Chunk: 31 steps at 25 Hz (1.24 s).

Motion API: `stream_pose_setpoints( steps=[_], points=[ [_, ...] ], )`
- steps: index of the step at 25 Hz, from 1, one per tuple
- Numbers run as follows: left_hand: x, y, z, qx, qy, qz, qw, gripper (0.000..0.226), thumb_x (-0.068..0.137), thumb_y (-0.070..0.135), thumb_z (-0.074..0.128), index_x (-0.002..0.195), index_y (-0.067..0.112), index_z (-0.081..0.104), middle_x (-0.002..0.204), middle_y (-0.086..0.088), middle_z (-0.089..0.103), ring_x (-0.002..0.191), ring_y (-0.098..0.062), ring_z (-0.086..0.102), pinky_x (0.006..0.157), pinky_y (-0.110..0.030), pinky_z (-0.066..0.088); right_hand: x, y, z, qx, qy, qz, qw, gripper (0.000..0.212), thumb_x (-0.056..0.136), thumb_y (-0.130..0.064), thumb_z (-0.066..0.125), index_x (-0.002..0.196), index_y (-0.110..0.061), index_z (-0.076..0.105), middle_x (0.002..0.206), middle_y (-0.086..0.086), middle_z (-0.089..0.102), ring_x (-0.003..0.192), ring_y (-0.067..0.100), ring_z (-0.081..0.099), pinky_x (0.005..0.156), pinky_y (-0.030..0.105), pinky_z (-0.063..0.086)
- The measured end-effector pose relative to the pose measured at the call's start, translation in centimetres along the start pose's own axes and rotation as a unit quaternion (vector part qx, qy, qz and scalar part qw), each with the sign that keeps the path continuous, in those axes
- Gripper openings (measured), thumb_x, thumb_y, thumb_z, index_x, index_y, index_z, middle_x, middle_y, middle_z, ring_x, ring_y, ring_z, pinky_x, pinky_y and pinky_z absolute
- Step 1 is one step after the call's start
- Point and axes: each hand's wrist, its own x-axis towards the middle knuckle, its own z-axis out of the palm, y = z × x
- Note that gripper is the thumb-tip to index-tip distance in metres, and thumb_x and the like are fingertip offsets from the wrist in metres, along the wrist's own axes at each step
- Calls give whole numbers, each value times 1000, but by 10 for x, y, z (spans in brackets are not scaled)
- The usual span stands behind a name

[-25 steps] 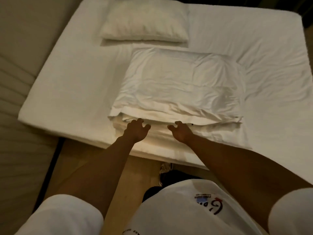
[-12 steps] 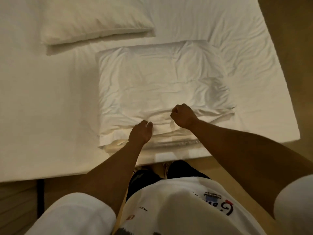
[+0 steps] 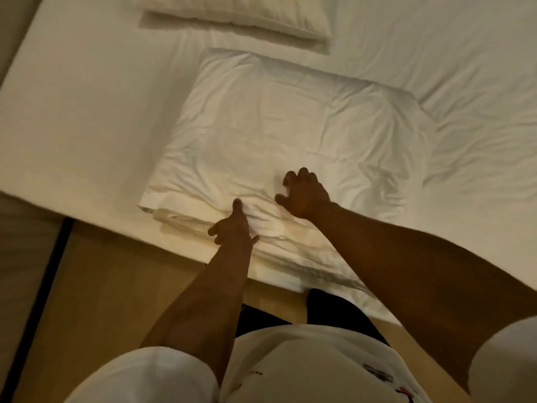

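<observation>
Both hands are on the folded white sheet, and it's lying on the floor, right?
No. The folded white sheet lies on the mattress, near its edge, not the floor; the head view shows it. The left hand and right hand are on it.

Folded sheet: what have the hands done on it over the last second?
The right hand moved from the near edge up onto the top of the folded sheet; it was a fist half a second ago, and its fingers are now spread and bent. The left hand stayed at the near edge. The folded sheet, pillow and bed kept their places.
</observation>
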Motion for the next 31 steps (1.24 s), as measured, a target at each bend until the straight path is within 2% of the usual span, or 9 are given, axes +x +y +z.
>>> stream_pose_setpoints(
  steps=[2, 5, 9, 14, 17, 19, 22, 26, 31],
  points=[
    [-12, -25, 10, -106, -58, -70, 990, 79, 75, 55, 80, 131, 11, 47, 133, -17, 55, 109, -37, 61, 80, -52, 58, -21, 25, 11, -21, 12, -35, 999, 65, 85, -63, 61, 124, -12, 49, 123, 12, 50, 112, 32, 50, 89, 46, 50],
    [-26, -52, 21, -151, -106, -29, 982, 53, 83, 40, 78, 119, 7, 58, 123, -17, 63, 104, -35, 64, 82, -49, 58, -54, 69, 28, -93, 16, -104, 990, 77, 72, -69, 68, 123, -15, 48, 118, 10, 52, 105, 30, 53, 86, 44, 48],
    [-32, -67, 16, -105, -81, 87, 987, 51, 98, 30, 63, 130, -7, 49, 122, -23, 58, 107, -40, 63, 64, -48, 61, -71, 100, 50, -220, 9, -110, 969, 74, 67, -37, 81, 128, -14, 46, 114, 14, 53, 95, 32, 56, 78, 42, 48],
    [-37, -76, -22, -41, -60, 134, 988, 40, 101, 32, 56, 115, -5, 48, 71, -16, 49, 41, -18, 59, 59, -49, 63, -89, 94, 54, -170, -15, -166, 971, 59, 73, 0, 64, 129, -8, 46, 116, 12, 53, 94, 31, 58, 68, 39, 51],
    [-29, -93, -36, 38, -28, 140, 989, 46, 101, 38, 54, 112, -7, 51, 58, -15, 47, 32, -17, 54, 57, -44, 63, -98, 98, 59, -131, -116, -176, 969, 33, 80, -2, 55, 112, -11, 54, 113, 11, 58, 100, 32, 60, 81, 39, 51],
    [-18, -99, -33, 83, -6, 149, 985, 48, 101, 41, 52, 107, -6, 53, 61, -15, 58, 40, -19, 60, 68, -47, 63, -90, 97, 57, -89, -188, -164, 964, 18, 83, -5, 55, 99, -13, 59, 111, 10, 62, 102, 30, 61, 88, 36, 50],
    [-7, -96, -24, 70, 0, 97, 993, 64, 91, 51, 55, 126, -3, 51, 107, -21, 68, 81, -29, 69, 79, -50, 60, -58, 89, 39, 8, -207, -130, 970, 15, 91, -17, 54, 93, -9, 67, 100, 9, 70, 95, 28, 67, 89, 39, 53],
    [-21, -76, -11, -184, 57, 1, 981, 128, 56, 94, 53, 156, 25, 14, 160, -11, 25, 144, -38, 32, 114, -61, 29, -7, 74, 2, -13, 19, -182, 983, 22, 98, -28, 50, 94, -8, 59, 83, 8, 66, 73, 27, 60, 71, 40, 52],
    [-5, -67, 19, -55, 64, 9, 996, 143, 57, 84, 69, 159, 17, -6, 162, -23, 13, 147, -45, 20, 117, -60, 20, 77, 53, -31, -84, 197, -223, 951, 41, 94, -37, 57, 120, -6, 55, 114, 18, 56, 102, 38, 55, 86, 47, 47]
  ],
)
